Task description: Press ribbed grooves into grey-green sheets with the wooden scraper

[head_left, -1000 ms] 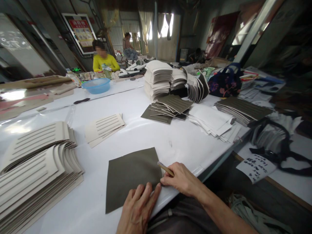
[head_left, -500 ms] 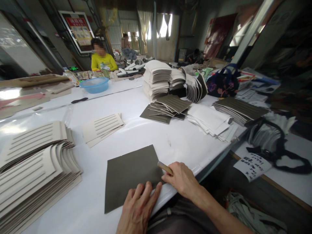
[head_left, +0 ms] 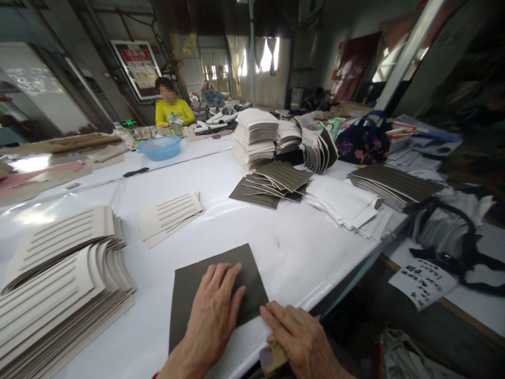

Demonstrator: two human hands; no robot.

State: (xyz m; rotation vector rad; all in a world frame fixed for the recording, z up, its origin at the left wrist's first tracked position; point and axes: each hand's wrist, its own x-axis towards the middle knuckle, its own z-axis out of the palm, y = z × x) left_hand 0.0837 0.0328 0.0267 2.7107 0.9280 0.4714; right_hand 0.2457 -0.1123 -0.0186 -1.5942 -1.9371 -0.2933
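A dark grey-green sheet [head_left: 189,295] lies flat on the white-topped table near its front edge. My left hand [head_left: 215,305] rests on the middle of this sheet, fingers stretched out and pointing away from me. At the sheet's lower right corner, the fingertips of my right hand [head_left: 300,334] touch its edge. That same hand is curled round a wooden-handled tool [head_left: 276,358], whose broad, flat end shows below my fingers at the table edge. The rest of the tool is hidden by the hand.
Stacks of pale slotted panels [head_left: 67,295] stand at left, with a few loose panels [head_left: 169,218] beyond. Dark panels [head_left: 272,181], white sheets [head_left: 339,200] and pale stacks [head_left: 256,134] lie farther back. A blue basin [head_left: 160,149] and a seated person [head_left: 173,110] are across the table.
My left hand has moved up from the sheet's lower edge onto its middle. My right hand has come lower and turned, and the tool now shows below the fingers instead of pointing up-left.
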